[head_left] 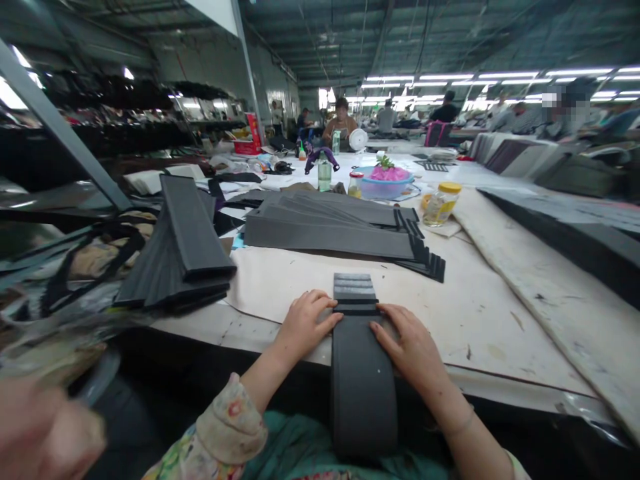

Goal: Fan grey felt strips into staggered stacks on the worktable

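A stack of dark grey strips [363, 380] lies in front of me, its near end bending down over the table edge. Its far end is fanned in steps, with whitish bands [354, 285] and black bands across it. My left hand [309, 323] holds the stack's left edge between thumb and fingers. On the opposite edge, my right hand [411, 341] does the same. Beyond them lies a fanned pile of similar grey strips [325, 233]. Another pile of dark strips [193, 233] rests to the left, one strip lying across its top.
A yellow-lidded jar [443, 205], a blue basin [385, 190] with pink material and a green bottle [324, 175] stand farther back. A long pale board [530, 307] runs along the right. A blurred hand [45, 430] shows at lower left. A person [343, 123] sits across the table.
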Available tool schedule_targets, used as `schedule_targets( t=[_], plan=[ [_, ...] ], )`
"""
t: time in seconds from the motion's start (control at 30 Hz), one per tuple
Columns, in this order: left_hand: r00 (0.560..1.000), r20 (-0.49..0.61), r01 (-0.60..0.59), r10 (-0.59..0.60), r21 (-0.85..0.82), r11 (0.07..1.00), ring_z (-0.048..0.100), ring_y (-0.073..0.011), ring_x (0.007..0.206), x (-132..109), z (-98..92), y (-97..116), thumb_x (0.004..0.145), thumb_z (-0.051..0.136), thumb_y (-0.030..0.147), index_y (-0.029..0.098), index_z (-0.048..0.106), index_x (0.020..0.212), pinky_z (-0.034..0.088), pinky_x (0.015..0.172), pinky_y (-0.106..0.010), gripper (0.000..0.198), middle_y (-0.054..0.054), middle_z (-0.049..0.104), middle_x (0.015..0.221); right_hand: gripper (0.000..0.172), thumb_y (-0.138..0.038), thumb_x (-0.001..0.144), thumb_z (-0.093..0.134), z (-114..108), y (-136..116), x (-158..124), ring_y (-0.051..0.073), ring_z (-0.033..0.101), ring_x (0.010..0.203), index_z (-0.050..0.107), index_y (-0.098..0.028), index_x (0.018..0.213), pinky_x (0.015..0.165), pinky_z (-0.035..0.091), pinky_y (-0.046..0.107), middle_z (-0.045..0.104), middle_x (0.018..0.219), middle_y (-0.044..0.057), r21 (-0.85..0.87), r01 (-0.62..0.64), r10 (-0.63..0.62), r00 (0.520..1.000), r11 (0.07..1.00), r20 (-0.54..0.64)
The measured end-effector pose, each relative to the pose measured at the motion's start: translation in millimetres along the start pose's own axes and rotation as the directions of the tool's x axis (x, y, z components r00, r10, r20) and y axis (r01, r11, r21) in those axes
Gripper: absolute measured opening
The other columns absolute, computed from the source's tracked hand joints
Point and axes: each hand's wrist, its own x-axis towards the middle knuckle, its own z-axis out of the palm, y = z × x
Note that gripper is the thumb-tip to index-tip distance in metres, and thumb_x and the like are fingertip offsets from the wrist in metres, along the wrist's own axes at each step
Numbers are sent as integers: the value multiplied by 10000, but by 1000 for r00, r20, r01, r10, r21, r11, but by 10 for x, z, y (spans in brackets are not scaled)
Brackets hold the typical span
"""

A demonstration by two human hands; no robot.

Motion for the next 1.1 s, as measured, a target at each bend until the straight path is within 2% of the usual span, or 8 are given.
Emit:
schedule_targets(
  t=[0.17,0.37,0.47,0.6,0.93,1.1],
  plan=[
    [1000,-3,-2,2,7,1000,511,-169,934,-2,4,-5,808,559,327,215,602,946,405,844,-310,183,-18,567,981,349,-399,832,450,-4,-22,8,221,520,1018,478,-196,1115,889,417,399,570,1076,94,31,-5,5,1000,999,3],
    [1000,13,9,-9,13,1000,510,-181,939,-5,1,-7,807,555,352,212,597,943,398,844,-325,200,-27,577,983,431,-434,814,462,16,-23,-16,220,540,996,434,-182,1163,861,443,394,563,1083,103,68,-79,83,995,995,-56],
    [1000,21,13,-13,11,1000,505,-187,948,-6,-3,-6,806,561,347,213,591,940,390,846,-325,192,-22,585,972,440,-416,846,416,31,5,5,229,502,1078,420,-197,1227,915,409,420,540,1164,103,11,-1,1,1000,1000,11],
    [1000,13,20,-20,2,1000,501,-187,952,-23,-10,7,807,564,336,219,582,939,381,843,-320,177,-12,588,970,419,-423,863,386,63,60,24,234,504,1085,501,-190,1191,937,398,430,565,1154,104,-67,59,-55,996,996,67],
    [999,-4,51,-51,-21,998,501,-178,950,-49,-16,-23,776,605,342,230,578,937,372,837,-314,198,2,592,959,456,-471,829,413,213,271,-15,232,569,1023,539,-179,1154,871,483,409,612,1113,93,-105,122,-123,992,987,2],
    [997,-26,76,-77,-36,996,504,-181,961,-65,128,39,755,628,343,232,584,926,368,856,-314,208,1,598,958,437,-495,794,453,327,514,4,234,603,973,588,-218,1104,802,531,363,634,1084,73,-90,205,-207,978,975,-17]
  ],
)
